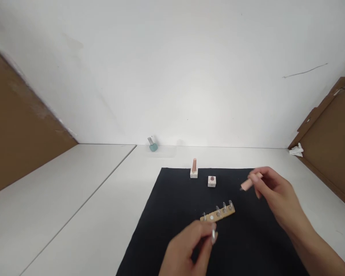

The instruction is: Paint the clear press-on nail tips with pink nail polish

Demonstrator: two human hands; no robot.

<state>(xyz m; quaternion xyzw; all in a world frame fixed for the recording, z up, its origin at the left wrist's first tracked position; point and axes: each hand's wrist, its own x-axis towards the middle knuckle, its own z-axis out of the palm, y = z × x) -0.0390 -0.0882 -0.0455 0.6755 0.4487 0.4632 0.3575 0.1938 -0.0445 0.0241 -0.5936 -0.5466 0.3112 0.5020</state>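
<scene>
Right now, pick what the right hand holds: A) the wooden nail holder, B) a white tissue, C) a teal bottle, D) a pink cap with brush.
D: the right hand pinches a pink cap above the black mat, while the teal bottle stands far back by the wall.

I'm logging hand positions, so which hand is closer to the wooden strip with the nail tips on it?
Left. The left hand sits just below the wooden strip, holding a clear nail tip. The right hand is off to its right, holding a pink cap.

A matt black cloth mat (172, 230) covers the smooth white table (74, 214). On the mat lies a pale wooden nail-tip holder (218, 214) bearing glossy clear tips.
</scene>
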